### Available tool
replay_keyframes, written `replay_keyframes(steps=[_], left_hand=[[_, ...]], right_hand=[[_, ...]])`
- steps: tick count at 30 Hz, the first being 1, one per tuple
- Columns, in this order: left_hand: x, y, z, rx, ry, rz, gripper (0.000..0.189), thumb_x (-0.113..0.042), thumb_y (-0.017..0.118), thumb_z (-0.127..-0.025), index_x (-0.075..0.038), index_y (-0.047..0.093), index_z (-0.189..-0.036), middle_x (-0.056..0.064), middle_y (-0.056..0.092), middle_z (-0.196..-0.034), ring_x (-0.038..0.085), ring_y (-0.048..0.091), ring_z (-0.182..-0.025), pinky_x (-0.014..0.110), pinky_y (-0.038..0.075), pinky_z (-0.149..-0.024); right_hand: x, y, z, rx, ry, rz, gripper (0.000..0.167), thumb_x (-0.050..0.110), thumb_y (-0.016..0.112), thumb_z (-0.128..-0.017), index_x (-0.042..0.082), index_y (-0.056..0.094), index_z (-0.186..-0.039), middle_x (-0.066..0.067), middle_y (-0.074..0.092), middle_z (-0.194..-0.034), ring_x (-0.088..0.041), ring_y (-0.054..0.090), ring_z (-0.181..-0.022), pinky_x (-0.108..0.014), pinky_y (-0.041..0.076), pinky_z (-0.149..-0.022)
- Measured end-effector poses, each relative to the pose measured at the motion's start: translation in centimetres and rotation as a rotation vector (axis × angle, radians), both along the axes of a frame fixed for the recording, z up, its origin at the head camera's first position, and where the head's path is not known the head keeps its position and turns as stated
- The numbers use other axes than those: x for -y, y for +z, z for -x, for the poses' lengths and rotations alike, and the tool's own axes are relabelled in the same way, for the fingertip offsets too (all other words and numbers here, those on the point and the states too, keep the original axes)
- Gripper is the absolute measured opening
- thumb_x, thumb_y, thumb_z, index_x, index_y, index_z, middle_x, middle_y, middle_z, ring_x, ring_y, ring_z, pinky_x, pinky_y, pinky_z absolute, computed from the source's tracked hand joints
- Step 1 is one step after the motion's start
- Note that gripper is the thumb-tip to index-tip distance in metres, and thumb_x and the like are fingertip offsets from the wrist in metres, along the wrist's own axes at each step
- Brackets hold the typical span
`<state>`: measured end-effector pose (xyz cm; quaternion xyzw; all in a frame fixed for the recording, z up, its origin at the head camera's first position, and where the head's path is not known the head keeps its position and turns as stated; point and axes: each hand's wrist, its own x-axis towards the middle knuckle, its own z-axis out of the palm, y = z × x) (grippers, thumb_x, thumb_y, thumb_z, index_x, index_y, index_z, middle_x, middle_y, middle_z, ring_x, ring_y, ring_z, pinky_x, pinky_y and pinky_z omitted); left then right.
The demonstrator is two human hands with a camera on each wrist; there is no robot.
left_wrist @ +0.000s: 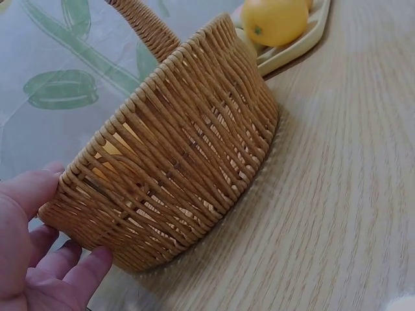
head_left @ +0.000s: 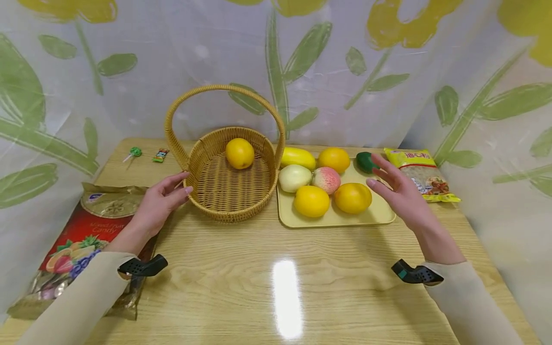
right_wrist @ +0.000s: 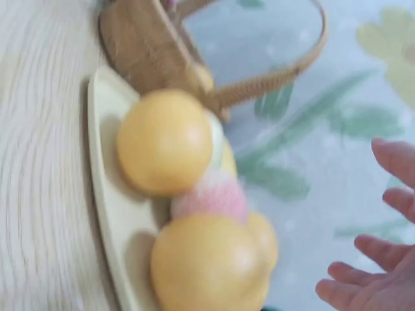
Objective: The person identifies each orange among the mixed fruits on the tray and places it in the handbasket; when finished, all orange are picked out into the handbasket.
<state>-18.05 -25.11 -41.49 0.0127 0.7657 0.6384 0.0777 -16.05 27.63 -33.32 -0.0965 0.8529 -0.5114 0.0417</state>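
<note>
A brown wicker basket [head_left: 233, 213] with a tall hooped handle stands on the table, one orange [head_left: 239, 153] inside it. My left hand [head_left: 161, 199] holds the basket's left side, thumb at the rim and bent fingers [left_wrist: 94, 262] against the outer weave. My right hand [head_left: 401, 196] hovers over the right end of a pale yellow tray [head_left: 336, 220], fingers spread, holding nothing. On that tray lie a peach [head_left: 327, 180], a pale round fruit [head_left: 295, 178], a long yellow fruit [head_left: 298, 158], a dark green fruit [head_left: 365, 163] and several oranges [head_left: 311, 201].
A large red and gold candy bag [head_left: 103, 225] lies at the left, partly under my left arm. Behind it are a green lollipop [head_left: 135, 152] and a small wrapped candy [head_left: 160, 155]. A yellow food packet [head_left: 420, 172] lies right of the tray. A flowered curtain [head_left: 207, 57] hangs behind.
</note>
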Motion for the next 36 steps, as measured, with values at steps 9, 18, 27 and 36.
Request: replay_keyframes(steps=[9,18,27,36], left_hand=[[0.2,-0.3,0.0,-0.004,-0.007,-0.017,0.067,-0.03,0.061,-0.098,-0.006,0.032,-0.153,0.013,0.019,-0.161,0.031,0.019,-0.146,0.009,0.048,-0.086],[0.2,-0.1,-0.1,-0.002,0.001,0.006,0.068,-0.035,0.062,-0.097,-0.008,0.034,-0.152,0.01,0.021,-0.161,0.029,0.021,-0.146,0.01,0.047,-0.088],[0.1,0.0,0.0,0.001,0.0,0.015,0.068,-0.037,0.062,-0.096,-0.01,0.034,-0.152,0.009,0.022,-0.161,0.029,0.022,-0.146,0.011,0.048,-0.088],[0.0,0.2,-0.2,0.015,0.006,0.021,0.068,-0.034,0.061,-0.097,-0.009,0.032,-0.154,0.01,0.021,-0.161,0.028,0.021,-0.146,0.01,0.047,-0.088]], right_hand=[[-2.1,-3.9,2.1,0.122,0.065,-0.064,0.068,0.034,0.06,-0.099,0.036,0.023,-0.156,-0.001,0.016,-0.163,-0.034,0.019,-0.147,-0.064,0.021,-0.112],[-2.7,-6.9,2.8,0.154,0.184,-0.075,0.07,0.03,0.062,-0.098,0.03,0.024,-0.156,-0.003,0.019,-0.162,-0.04,0.019,-0.144,-0.065,0.017,-0.113],[-2.5,-7.2,3.1,0.14,0.214,-0.069,0.064,0.026,0.065,-0.096,0.021,0.036,-0.153,-0.007,0.031,-0.157,-0.032,0.022,-0.143,-0.057,0.018,-0.115],[-2.7,-7.5,2.9,0.079,0.234,-0.103,0.053,0.023,0.064,-0.097,0.021,0.046,-0.147,-0.007,0.036,-0.153,-0.031,0.026,-0.14,-0.059,0.018,-0.114]])
